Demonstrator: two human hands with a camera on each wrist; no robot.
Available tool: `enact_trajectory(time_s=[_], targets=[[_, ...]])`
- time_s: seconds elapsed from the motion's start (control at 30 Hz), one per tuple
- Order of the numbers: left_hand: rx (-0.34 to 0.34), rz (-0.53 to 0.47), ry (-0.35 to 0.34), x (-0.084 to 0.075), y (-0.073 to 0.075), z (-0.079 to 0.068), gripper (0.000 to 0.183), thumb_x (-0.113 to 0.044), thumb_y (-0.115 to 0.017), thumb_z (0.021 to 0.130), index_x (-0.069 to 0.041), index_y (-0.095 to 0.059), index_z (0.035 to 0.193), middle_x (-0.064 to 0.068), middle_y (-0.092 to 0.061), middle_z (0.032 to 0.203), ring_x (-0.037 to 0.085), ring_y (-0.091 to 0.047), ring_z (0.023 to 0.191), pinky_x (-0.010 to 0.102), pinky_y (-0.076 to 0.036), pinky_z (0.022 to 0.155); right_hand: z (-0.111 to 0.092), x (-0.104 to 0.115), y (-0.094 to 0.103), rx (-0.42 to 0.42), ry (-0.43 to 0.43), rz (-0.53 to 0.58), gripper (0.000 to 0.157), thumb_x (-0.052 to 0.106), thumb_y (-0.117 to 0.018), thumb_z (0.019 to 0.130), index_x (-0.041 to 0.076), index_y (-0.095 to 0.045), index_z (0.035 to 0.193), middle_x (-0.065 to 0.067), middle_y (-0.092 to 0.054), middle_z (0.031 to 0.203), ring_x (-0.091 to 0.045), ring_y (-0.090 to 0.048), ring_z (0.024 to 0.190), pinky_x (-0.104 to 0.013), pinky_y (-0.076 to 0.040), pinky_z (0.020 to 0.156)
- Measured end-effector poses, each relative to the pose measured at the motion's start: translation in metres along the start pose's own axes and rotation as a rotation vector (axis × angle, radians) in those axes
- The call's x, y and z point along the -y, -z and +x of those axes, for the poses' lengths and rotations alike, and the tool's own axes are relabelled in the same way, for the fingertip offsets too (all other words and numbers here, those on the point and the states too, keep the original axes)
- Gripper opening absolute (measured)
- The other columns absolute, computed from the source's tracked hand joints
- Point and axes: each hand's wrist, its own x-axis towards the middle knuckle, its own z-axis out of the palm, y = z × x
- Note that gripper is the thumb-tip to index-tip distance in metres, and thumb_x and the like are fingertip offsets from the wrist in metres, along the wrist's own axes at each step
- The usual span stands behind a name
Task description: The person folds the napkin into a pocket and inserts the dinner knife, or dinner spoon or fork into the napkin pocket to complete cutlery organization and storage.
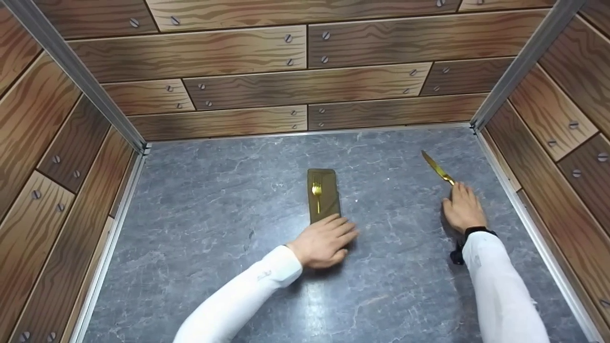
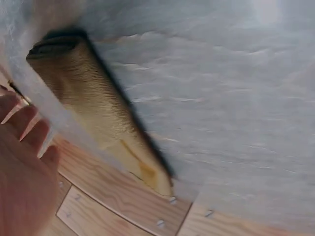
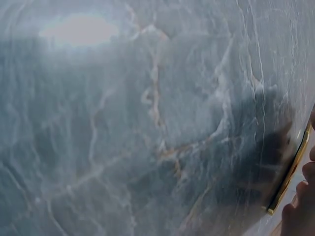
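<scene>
A gold fork lies tines away from me on a folded olive-brown cloth napkin, a long narrow strip near the middle of the floor. Over the napkin's near end is my left hand, palm down with its fingers extended; the left wrist view has these fingers to the left of the napkin. Farther right, a gold knife points its blade up and left. My right hand covers its handle, thumb spread apart. Beside the gold handle, fingertips show in the right wrist view; contact is unclear.
The grey marbled surface is bounded by wood-pattern panels at the back and both sides. Metal rails run along its edges. A black band circles my right wrist.
</scene>
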Motion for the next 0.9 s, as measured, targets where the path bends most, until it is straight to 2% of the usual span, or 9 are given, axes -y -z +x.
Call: enact_trajectory(time_s=[0.1, 0.17, 0.3, 0.43, 0.57, 0.7, 0.83, 0.9], targets=[[0.051, 0.044, 0.012, -0.009, -0.001, 0.017, 0.066, -0.038, -0.042, 0.105, -0.012, -0.028, 0.163, 0.006, -0.026, 0.168, 0.025, -0.023, 0.154, 0.039, -0.014, 0.125, 0.001, 0.0, 0.002, 0.036, -0.015, 0.0, 0.066, 0.023, -0.031, 0.108, -0.02, -0.009, 0.153, -0.046, -0.008, 0.156, -0.062, -0.005, 0.145, -0.07, -0.009, 0.116], [0.081, 0.049, 0.032, -0.015, -0.004, 0.028, 0.068, -0.039, -0.041, 0.105, -0.012, -0.023, 0.164, 0.005, -0.02, 0.17, 0.024, -0.017, 0.155, 0.038, -0.011, 0.126, 0.001, 0.0, 0.003, 0.053, -0.028, 0.005, 0.066, 0.022, -0.029, 0.108, -0.02, -0.007, 0.153, -0.046, -0.007, 0.156, -0.062, -0.004, 0.145, -0.07, -0.008, 0.116], [0.115, 0.035, 0.076, -0.028, -0.009, 0.049, 0.068, -0.039, -0.039, 0.105, -0.012, -0.02, 0.165, 0.005, -0.017, 0.17, 0.021, -0.015, 0.156, 0.035, -0.009, 0.126, 0.003, -0.001, 0.003, 0.073, -0.038, 0.012, 0.066, 0.022, -0.027, 0.107, -0.02, -0.007, 0.153, -0.046, -0.004, 0.157, -0.061, -0.002, 0.145, -0.07, -0.008, 0.117], [0.134, 0.019, 0.105, -0.037, -0.015, 0.063, 0.068, -0.041, -0.037, 0.105, -0.013, -0.018, 0.165, 0.003, -0.017, 0.17, 0.019, -0.014, 0.156, 0.033, -0.009, 0.125, 0.004, -0.001, 0.0, 0.077, -0.025, 0.012, 0.066, 0.023, -0.026, 0.107, -0.021, -0.009, 0.152, -0.046, -0.005, 0.156, -0.062, -0.004, 0.145, -0.069, -0.008, 0.117], [0.148, 0.013, 0.112, -0.043, -0.018, 0.071, 0.067, -0.041, -0.036, 0.106, -0.015, -0.02, 0.165, 0.001, -0.018, 0.17, 0.017, -0.014, 0.156, 0.032, -0.01, 0.125, 0.003, 0.002, -0.003, 0.06, -0.019, 0.016, 0.066, 0.026, -0.026, 0.109, -0.022, -0.012, 0.152, -0.047, -0.006, 0.155, -0.062, -0.006, 0.144, -0.069, -0.01, 0.117], [0.173, -0.007, 0.121, -0.047, -0.021, 0.073, 0.065, -0.04, -0.036, 0.106, -0.016, -0.021, 0.165, 0.001, -0.019, 0.17, 0.016, -0.015, 0.156, 0.032, -0.011, 0.125, 0.001, 0.012, -0.01, 0.008, 0.0, 0.013, 0.063, 0.024, -0.029, 0.11, -0.021, -0.018, 0.152, -0.046, -0.012, 0.155, -0.062, -0.012, 0.144, -0.069, -0.014, 0.116], [0.213, -0.043, 0.135, -0.049, -0.022, 0.073, 0.064, -0.04, -0.034, 0.107, -0.017, -0.019, 0.165, 0.0, -0.017, 0.171, 0.014, -0.012, 0.156, 0.029, -0.01, 0.125, 0.0, 0.028, -0.021, -0.101, 0.063, -0.019, 0.053, 0.016, -0.038, 0.107, -0.019, -0.035, 0.146, -0.044, -0.032, 0.148, -0.061, -0.031, 0.136, -0.071, -0.027, 0.109], [0.222, -0.05, 0.138, -0.049, -0.022, 0.074, 0.064, -0.039, -0.034, 0.107, -0.017, -0.019, 0.165, -0.001, -0.016, 0.171, 0.014, -0.012, 0.156, 0.029, -0.01, 0.124, -0.002, 0.037, -0.026, -0.13, 0.086, -0.032, 0.05, 0.015, -0.041, 0.106, -0.019, -0.038, 0.143, -0.043, -0.035, 0.145, -0.06, -0.035, 0.133, -0.072, -0.03, 0.106]])
